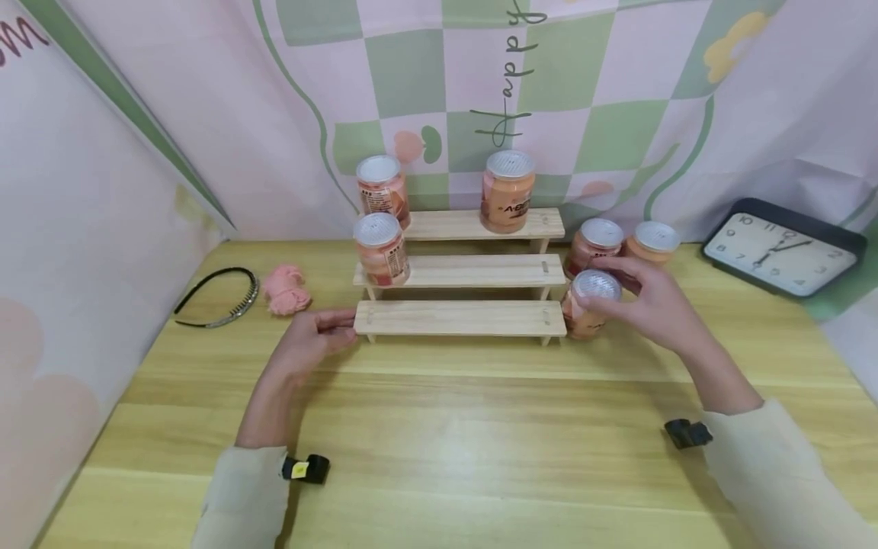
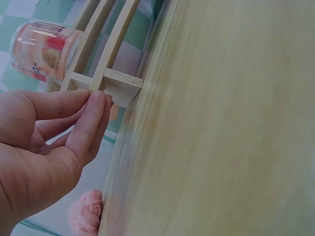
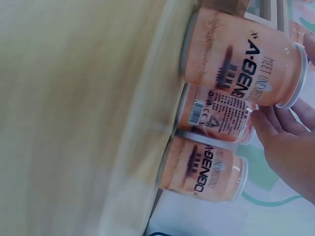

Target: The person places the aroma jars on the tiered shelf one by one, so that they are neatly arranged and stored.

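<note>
A three-tier wooden display rack (image 1: 459, 318) stands against the curtain. My left hand (image 1: 309, 341) pinches the left end of its lowest board between thumb and fingertips, plainly seen in the left wrist view. At the rack's right end, my right hand (image 1: 652, 301) holds an orange-pink can (image 3: 241, 59) with a clear ridged lid, fingers and thumb around its upper part. Just behind it are a can with a printed label (image 3: 216, 113) and another orange can (image 3: 204, 169). One can (image 1: 507, 194) is on the top tier at right, one (image 1: 381, 192) at left; another can (image 1: 384, 255) sits on the middle tier's left end.
Left of the rack lie a pink bundle of yarn (image 1: 286, 290) and a black headband (image 1: 236, 305). A black-framed clock (image 1: 782, 248) leans at the far right. Behind everything hangs a checkered curtain (image 1: 405, 72). The wooden table (image 1: 466, 442) extends toward the front.
</note>
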Demonstrator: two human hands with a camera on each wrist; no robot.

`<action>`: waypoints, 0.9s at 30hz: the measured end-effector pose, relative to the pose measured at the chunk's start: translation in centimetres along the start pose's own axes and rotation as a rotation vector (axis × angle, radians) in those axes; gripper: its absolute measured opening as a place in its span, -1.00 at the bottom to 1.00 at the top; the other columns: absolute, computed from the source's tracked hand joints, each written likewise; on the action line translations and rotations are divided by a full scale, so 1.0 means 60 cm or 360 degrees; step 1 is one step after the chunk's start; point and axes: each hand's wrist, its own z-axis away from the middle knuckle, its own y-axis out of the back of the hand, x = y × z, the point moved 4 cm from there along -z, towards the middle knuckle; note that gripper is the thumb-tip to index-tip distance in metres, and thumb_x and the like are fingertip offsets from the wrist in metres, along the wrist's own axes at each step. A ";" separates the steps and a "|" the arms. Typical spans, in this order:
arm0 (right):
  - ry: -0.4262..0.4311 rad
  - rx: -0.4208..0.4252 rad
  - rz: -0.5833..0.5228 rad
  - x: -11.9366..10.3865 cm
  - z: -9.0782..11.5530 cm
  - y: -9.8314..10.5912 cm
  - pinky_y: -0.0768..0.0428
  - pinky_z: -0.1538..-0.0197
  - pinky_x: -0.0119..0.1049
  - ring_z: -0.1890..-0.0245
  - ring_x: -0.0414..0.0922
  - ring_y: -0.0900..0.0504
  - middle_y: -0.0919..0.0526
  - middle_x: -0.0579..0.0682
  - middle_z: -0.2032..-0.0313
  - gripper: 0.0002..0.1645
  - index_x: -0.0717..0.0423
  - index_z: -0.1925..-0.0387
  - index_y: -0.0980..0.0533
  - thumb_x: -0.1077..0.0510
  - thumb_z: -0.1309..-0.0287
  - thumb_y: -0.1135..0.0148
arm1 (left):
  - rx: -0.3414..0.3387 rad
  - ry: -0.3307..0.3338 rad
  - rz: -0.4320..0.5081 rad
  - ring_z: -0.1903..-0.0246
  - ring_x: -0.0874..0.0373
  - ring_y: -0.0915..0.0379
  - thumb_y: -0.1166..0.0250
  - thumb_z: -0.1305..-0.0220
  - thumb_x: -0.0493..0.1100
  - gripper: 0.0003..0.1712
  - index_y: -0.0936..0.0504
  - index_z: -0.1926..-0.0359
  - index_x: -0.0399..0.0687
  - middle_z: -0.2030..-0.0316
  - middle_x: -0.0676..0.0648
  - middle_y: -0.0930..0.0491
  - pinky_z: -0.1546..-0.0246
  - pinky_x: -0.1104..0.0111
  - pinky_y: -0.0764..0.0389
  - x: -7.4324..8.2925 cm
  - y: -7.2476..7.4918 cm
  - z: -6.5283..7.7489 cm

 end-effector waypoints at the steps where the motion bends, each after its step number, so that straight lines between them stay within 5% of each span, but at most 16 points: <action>1: -0.0014 -0.0019 0.0013 0.001 0.001 0.000 -0.32 -0.08 -0.74 -0.21 0.00 -0.48 -0.53 0.31 -0.19 -0.33 0.40 -0.23 -0.49 0.21 -0.13 -0.51 | 0.0002 0.0008 0.0004 -0.11 -0.15 -0.54 -0.26 -0.36 -0.41 -0.50 -0.48 -0.30 -0.42 -0.17 -0.37 -0.56 -0.01 0.37 -0.60 0.000 0.000 0.000; 3: -0.0061 -0.0055 0.0024 0.004 0.003 0.000 -0.30 -0.04 -0.77 -0.19 0.18 -0.47 -0.51 0.32 -0.20 -0.28 0.40 -0.25 -0.47 0.19 -0.12 -0.52 | 0.0003 0.0012 0.0007 -0.11 -0.16 -0.54 -0.26 -0.36 -0.41 -0.50 -0.48 -0.30 -0.42 -0.17 -0.37 -0.56 -0.01 0.36 -0.60 0.001 0.000 -0.001; 8: -0.0138 -0.0091 0.0019 0.011 0.005 -0.001 -0.32 0.02 -0.78 -0.18 0.24 -0.48 -0.47 0.34 -0.23 -0.23 0.38 -0.29 -0.44 0.16 -0.11 -0.54 | 0.0005 0.0014 0.0012 -0.10 -0.16 -0.55 -0.26 -0.36 -0.42 -0.50 -0.47 -0.30 -0.43 -0.17 -0.38 -0.56 0.01 0.38 -0.61 0.000 -0.001 -0.002; 17: -0.0145 0.0018 0.0026 0.017 0.009 0.002 -0.39 0.03 -0.75 0.02 -0.47 -0.46 -0.55 0.28 -0.16 -0.30 0.34 -0.21 -0.54 0.17 -0.05 -0.58 | -0.0001 0.0009 0.0019 -0.10 -0.17 -0.54 -0.24 -0.37 -0.43 -0.51 -0.46 -0.29 -0.45 -0.16 -0.40 -0.55 0.01 0.37 -0.62 0.000 0.000 -0.001; 27: -0.0114 0.0085 0.0045 0.006 0.008 0.012 -0.41 0.03 -0.74 0.07 -0.52 -0.49 -0.61 0.22 -0.08 -0.37 0.32 -0.13 -0.59 0.18 -0.04 -0.59 | 0.0002 0.0017 0.0025 -0.08 -0.16 -0.55 -0.24 -0.37 -0.43 -0.51 -0.47 -0.30 -0.44 -0.16 -0.39 -0.55 0.01 0.36 -0.62 0.000 0.000 0.000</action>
